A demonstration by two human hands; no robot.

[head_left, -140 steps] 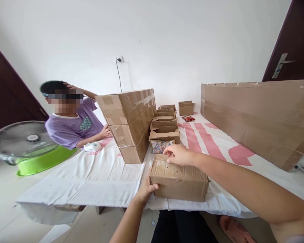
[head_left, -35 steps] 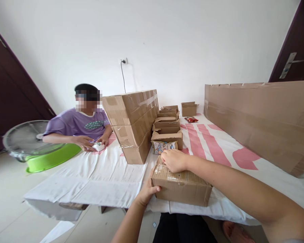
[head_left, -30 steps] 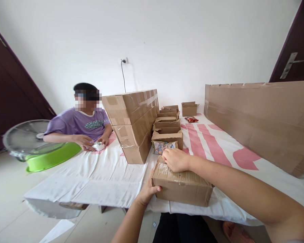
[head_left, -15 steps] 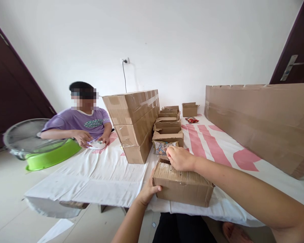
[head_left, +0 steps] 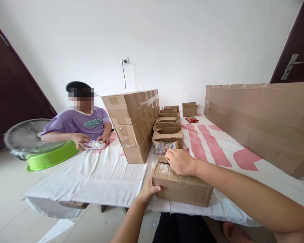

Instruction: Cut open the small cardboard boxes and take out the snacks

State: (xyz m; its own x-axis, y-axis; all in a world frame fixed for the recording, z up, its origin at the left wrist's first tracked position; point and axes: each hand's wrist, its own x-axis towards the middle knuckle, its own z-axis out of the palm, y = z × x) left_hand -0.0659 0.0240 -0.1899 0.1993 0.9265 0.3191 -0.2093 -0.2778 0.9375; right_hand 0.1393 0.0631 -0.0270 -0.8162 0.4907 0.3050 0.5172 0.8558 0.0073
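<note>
One flap (head_left: 162, 158) had risen since the earliest frame on the cardboard box (head_left: 183, 192), near the front of the table (head_left: 103, 189); the left hand (head_left: 149, 189) clasped its left end; the right hand (head_left: 179, 162) curled over the top, its pinch impossible to tell; prying seemed in hand, next calling for steady bracing.

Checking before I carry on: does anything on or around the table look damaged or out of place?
Yes: the box under the right hand has a worn, crinkled top, with a flap raised at its far-left edge. A red packet lies loose on the tablecloth, perhaps stray.
</note>
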